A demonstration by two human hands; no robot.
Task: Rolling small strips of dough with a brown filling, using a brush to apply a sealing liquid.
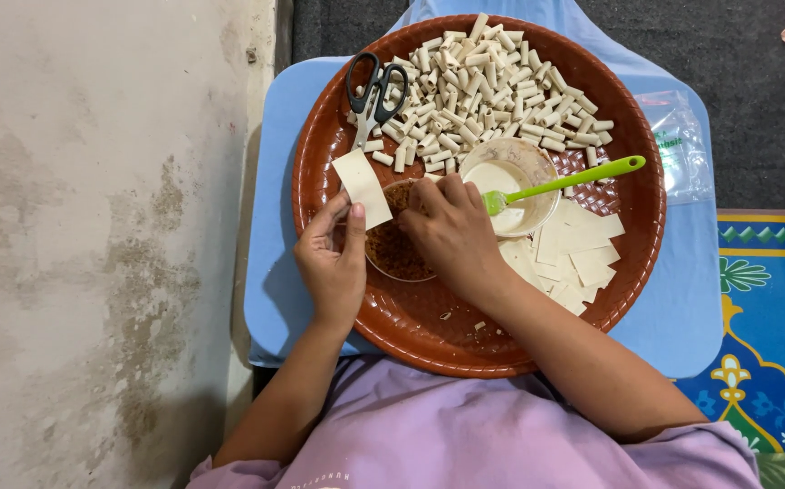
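My left hand [334, 258] holds a small pale square of pastry wrapper [363, 186] between thumb and fingers, over the left side of a round brown tray [429, 330]. My right hand [451, 231] reaches into a small clear bowl of brown crumbly filling [392, 249], its fingertips bent down into it. Beside it stands a clear cup of white paste [512, 172] with a green-handled brush [583, 178] lying in it. A stack of cut wrappers [578, 249] lies at the right of the tray. Several small rolled pieces [488, 86] are heaped at the far side.
Black-handled scissors [373, 95] lie at the tray's far left. The tray rests on a light blue board [682, 317] across my lap. A clear plastic bag [678, 154] lies at the right. A bare wall is at the left, a patterned blue mat [777, 308] at the right.
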